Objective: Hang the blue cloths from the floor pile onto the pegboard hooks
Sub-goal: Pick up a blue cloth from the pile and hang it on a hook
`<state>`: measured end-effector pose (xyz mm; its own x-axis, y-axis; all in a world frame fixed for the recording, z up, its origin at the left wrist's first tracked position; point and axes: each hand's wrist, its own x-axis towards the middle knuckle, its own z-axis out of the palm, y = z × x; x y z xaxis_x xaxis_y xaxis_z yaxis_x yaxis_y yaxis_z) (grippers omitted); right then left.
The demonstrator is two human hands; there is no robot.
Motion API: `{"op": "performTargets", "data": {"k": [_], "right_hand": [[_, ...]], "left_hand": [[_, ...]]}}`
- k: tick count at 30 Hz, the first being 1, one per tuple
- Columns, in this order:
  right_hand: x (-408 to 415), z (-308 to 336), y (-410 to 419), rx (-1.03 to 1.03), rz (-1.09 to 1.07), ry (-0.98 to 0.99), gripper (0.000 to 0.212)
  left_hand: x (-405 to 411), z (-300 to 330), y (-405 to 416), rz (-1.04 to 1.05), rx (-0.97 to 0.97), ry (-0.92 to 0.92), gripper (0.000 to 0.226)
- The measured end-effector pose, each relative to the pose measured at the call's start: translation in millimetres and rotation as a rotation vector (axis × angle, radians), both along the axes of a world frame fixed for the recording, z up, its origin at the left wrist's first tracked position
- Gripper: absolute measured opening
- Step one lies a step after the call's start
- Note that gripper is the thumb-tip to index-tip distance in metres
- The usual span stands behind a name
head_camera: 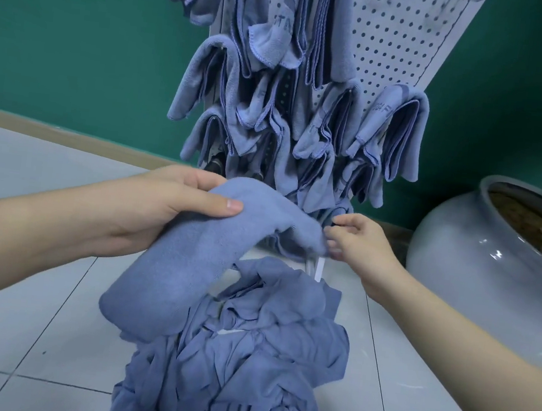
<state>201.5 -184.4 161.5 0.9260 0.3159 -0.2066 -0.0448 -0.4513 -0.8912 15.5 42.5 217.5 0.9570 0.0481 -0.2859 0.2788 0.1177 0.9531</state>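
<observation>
Two hands hold one blue cloth (pixel 185 263): the left hand (pixel 175 204) grips its upper fold, thumb on top, while the right hand (pixel 356 242) pinches its far corner. Below the grip lies the floor pile (pixel 238 363); beyond it, the pegboard (pixel 393 40) carries hung cloths (pixel 241 100); right of it sits a grey pot (pixel 479 263)
</observation>
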Motion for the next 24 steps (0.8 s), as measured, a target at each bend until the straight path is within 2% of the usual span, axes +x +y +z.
{"op": "performTargets", "data": {"k": [2,4,6,8,11,14,21,24], "right_hand": [[-12,8,1,-0.031,0.141,-0.185,0.039],[-34,20,2,-0.027,0.377,-0.367,0.062],[-59,31,6,-0.063,0.563,-0.555,0.08],[-74,33,14,-0.086,0.605,-0.691,0.09],[-80,30,28,-0.01,0.501,-0.706,0.087],[-79,31,33,0.072,0.399,-0.666,0.074],[-81,33,31,0.146,0.308,-0.62,0.056],[-87,36,26,0.189,0.246,-0.62,0.055]], "left_hand": [[0,4,2,0.016,-0.033,-0.028,0.05],[-1,6,3,0.01,-0.04,-0.049,0.055],[-1,8,1,0.008,-0.043,-0.072,0.051],[1,9,-2,0.004,-0.065,-0.08,0.046],[3,10,-10,-0.046,-0.149,-0.065,0.053],[5,7,-17,-0.028,-0.21,-0.059,0.052],[9,4,-23,0.173,-0.041,-0.079,0.042],[9,2,-25,0.262,0.145,-0.076,0.037]]}}
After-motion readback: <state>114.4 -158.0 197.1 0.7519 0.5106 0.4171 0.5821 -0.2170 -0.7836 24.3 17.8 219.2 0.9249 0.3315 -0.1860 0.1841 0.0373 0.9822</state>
